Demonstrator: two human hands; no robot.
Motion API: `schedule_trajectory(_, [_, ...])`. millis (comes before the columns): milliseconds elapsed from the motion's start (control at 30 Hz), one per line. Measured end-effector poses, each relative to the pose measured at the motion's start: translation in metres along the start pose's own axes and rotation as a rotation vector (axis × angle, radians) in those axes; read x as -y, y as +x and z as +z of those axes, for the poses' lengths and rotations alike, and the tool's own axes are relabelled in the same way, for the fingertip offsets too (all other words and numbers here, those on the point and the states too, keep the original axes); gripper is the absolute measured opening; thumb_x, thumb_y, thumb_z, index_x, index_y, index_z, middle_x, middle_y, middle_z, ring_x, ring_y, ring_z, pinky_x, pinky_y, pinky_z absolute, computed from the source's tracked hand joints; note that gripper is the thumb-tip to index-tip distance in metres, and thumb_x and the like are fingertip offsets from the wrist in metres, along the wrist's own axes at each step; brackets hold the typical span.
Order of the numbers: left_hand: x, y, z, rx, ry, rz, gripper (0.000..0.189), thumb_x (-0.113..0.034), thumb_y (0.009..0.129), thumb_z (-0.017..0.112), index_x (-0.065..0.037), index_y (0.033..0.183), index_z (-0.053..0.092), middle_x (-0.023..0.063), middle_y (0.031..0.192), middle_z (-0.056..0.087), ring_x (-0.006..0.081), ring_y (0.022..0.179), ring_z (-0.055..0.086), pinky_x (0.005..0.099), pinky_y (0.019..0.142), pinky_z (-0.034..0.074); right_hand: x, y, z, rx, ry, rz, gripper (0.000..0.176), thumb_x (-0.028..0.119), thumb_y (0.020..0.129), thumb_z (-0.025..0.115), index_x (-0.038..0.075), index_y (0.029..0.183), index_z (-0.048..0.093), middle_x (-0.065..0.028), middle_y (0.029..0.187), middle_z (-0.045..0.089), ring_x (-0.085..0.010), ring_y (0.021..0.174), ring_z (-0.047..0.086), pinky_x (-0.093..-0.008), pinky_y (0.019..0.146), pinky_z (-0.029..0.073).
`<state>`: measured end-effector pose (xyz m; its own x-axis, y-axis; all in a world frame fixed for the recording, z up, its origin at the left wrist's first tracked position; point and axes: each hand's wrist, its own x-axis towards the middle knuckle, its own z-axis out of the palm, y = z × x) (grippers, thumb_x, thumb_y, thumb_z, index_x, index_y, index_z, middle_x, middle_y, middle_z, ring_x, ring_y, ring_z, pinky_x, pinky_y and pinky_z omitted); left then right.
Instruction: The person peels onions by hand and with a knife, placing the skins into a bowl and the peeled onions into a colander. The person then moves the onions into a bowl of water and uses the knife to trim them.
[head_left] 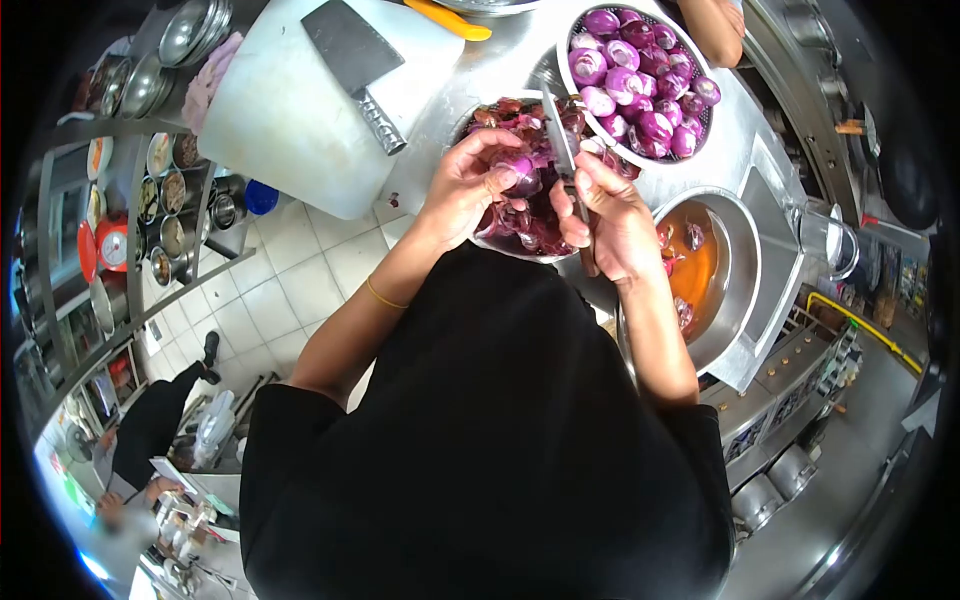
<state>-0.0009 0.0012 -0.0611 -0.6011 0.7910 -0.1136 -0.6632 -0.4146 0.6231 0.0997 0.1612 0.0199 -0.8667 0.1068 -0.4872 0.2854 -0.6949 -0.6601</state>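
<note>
A purple onion [519, 171], glossy and partly stripped of its skin, is pinched in the curled fingers of the left hand [468, 190] directly above a steel bowl [470, 112] of discarded skins, apparently so that trimmings fall in. The right hand [612, 218] is closed round a knife [560, 132], its blade against the onion. Peeled onions [640, 90] fill a colander [562, 62] just beyond on the desk [745, 150].

A smooth, glossy purple skin is shown by the onion [517, 170], and bright polished metal by the blade of the knife [558, 130]. At far right, glossy peeled onions [640, 90] are held in a shiny metal bowl [686, 42]. Matt white plastic is seen in the chopping board [290, 110] at far left, dull grey metal in the cleaver [352, 50], and brushed steel in the worktop [745, 150].
</note>
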Motion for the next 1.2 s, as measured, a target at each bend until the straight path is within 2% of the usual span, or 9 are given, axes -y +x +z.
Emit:
schedule_trajectory(200, [-0.015, -0.020, 0.005, 0.030, -0.019, 0.112, 0.033, -0.011, 0.086, 0.060, -0.002, 0.117, 0.050, 0.0161, 0.121, 0.053, 0.0277, 0.107, 0.056, 0.0383, 0.084, 0.050, 0.014, 0.007, -0.011, -0.115, 0.006, -0.134, 0.035, 0.009, 0.097, 0.043, 0.007, 0.132, 0.046, -0.0086, 0.075, 0.054, -0.0106, 0.054, 0.043, -0.0217, 0.046, 0.035])
schedule_trajectory(267, [-0.017, -0.021, 0.002, -0.041, 0.005, 0.067, 0.035, -0.015, 0.088, 0.058, -0.001, 0.119, 0.048, 0.0159, 0.122, 0.051, 0.0276, 0.110, 0.054, 0.0398, 0.089, 0.046, 0.005, 0.009, -0.013, -0.165, -0.652, -0.115, 0.045, 0.008, 0.096, 0.046, 0.007, 0.140, 0.037, -0.0032, 0.072, 0.053, -0.0072, 0.054, 0.042, -0.0206, 0.048, 0.035])
schedule_trajectory(367, [-0.015, -0.019, -0.007, -0.101, -0.010, 0.058, 0.039, -0.019, 0.089, 0.057, -0.004, 0.122, 0.041, 0.0114, 0.116, 0.049, 0.0241, 0.110, 0.052, 0.0403, 0.095, 0.041, -0.012, 0.008, -0.007, -0.085, -0.832, -0.126, 0.060, 0.003, 0.092, 0.049, 0.008, 0.146, 0.024, 0.0006, 0.070, 0.051, -0.0050, 0.056, 0.041, -0.0187, 0.052, 0.037])
schedule_trajectory(433, [-0.017, -0.018, -0.001, -0.157, 0.094, 0.106, 0.034, -0.002, 0.090, 0.050, -0.007, 0.121, 0.039, 0.0044, 0.110, 0.044, 0.0145, 0.102, 0.047, 0.0370, 0.092, 0.041, -0.014, 0.002, 0.004, -0.018, -0.752, -0.131, 0.062, 0.002, 0.091, 0.049, 0.011, 0.147, 0.023, 0.0007, 0.071, 0.051, -0.0048, 0.056, 0.041, -0.0184, 0.053, 0.037])
schedule_trajectory(567, [-0.013, -0.012, 0.004, -0.140, 0.162, 0.188, 0.044, 0.003, 0.083, 0.055, -0.008, 0.120, 0.034, 0.0058, 0.110, 0.044, 0.0143, 0.101, 0.045, 0.0319, 0.094, 0.038, -0.016, -0.003, 0.019, 0.061, -0.823, -0.186, 0.059, -0.001, 0.089, 0.049, 0.009, 0.144, 0.031, 0.0012, 0.073, 0.046, -0.0071, 0.067, 0.042, -0.0193, 0.065, 0.037])
schedule_trajectory(700, [-0.011, -0.007, 0.014, -0.065, 0.165, 0.216, 0.048, 0.005, 0.077, 0.055, -0.009, 0.117, 0.033, 0.0079, 0.111, 0.042, 0.0151, 0.105, 0.043, 0.0306, 0.096, 0.033, -0.012, -0.004, 0.026, 0.052, -0.870, -0.277, 0.039, 0.002, 0.092, 0.047, 0.005, 0.131, 0.049, -0.0060, 0.117, 0.062, -0.0096, 0.076, 0.051, -0.0231, 0.075, 0.045])
schedule_trajectory(800, [-0.014, -0.005, 0.013, -0.038, 0.179, 0.237, 0.048, 0.004, 0.074, 0.054, -0.009, 0.115, 0.035, 0.0090, 0.113, 0.041, 0.0152, 0.107, 0.042, 0.0297, 0.097, 0.032, -0.015, -0.008, 0.024, 0.046, -0.852, -0.216, 0.035, 0.003, 0.093, 0.047, 0.004, 0.128, 0.052, -0.0078, 0.117, 0.062, -0.0107, 0.076, 0.052, -0.0234, 0.075, 0.045])
schedule_trajectory(1033, [-0.012, -0.009, 0.013, -0.005, 0.268, 0.291, 0.046, -0.001, 0.072, 0.056, -0.009, 0.113, 0.036, 0.0078, 0.112, 0.039, 0.0141, 0.107, 0.040, 0.0285, 0.095, 0.033, -0.025, -0.007, 0.027, -0.002, -0.974, -0.554, 0.035, 0.001, 0.091, 0.048, 0.005, 0.125, 0.055, -0.0122, 0.107, 0.064, -0.0172, 0.080, 0.058, -0.0252, 0.076, 0.046])
schedule_trajectory(1200, [-0.008, -0.011, 0.016, -0.037, 0.245, 0.297, 0.047, 0.001, 0.074, 0.059, -0.008, 0.113, 0.035, 0.0064, 0.109, 0.039, 0.0122, 0.105, 0.042, 0.0277, 0.091, 0.038, -0.021, -0.008, 0.021, 0.036, -1.063, -0.576, 0.037, -0.004, 0.088, 0.050, 0.005, 0.124, 0.057, -0.0135, 0.094, 0.062, -0.0210, 0.074, 0.056, -0.0261, 0.071, 0.046])
